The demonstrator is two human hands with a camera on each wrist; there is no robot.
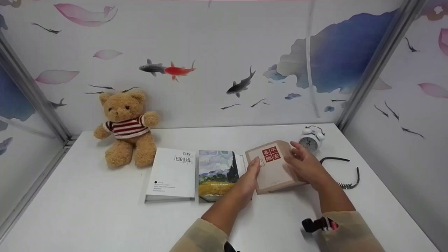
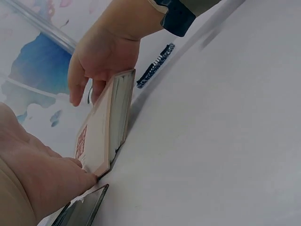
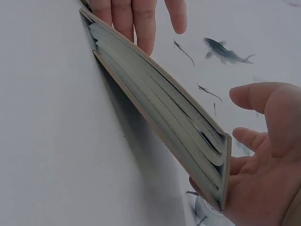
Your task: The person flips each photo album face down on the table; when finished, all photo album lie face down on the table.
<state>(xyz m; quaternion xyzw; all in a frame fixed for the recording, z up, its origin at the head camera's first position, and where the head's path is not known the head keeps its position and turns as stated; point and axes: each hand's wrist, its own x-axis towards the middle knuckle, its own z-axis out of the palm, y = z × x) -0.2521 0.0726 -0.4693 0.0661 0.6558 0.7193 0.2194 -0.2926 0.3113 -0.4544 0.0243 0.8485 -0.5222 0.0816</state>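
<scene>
A beige photo album (image 1: 274, 176) with red characters on its cover lies slanted, its right side lifted off the table. My right hand (image 1: 308, 168) holds the raised spine side, a finger bent beneath it in the right wrist view. Along the album's left edge rests my left hand (image 1: 246, 182), its fingers (image 3: 143, 23) fairly straight against the cover side. Page edges (image 3: 155, 103) show between the covers. Just left, partly behind my left forearm, lies an album with a painted landscape cover (image 1: 217, 171). A white album (image 1: 171, 175) lies beside that one.
A teddy bear (image 1: 127, 129) in a striped shirt sits at the back left. Behind my right hand stands a white alarm clock (image 1: 309, 142). A black toothed headband (image 1: 350, 186) lies to its right. Printed panels (image 1: 210, 101) enclose the white table (image 1: 87, 210).
</scene>
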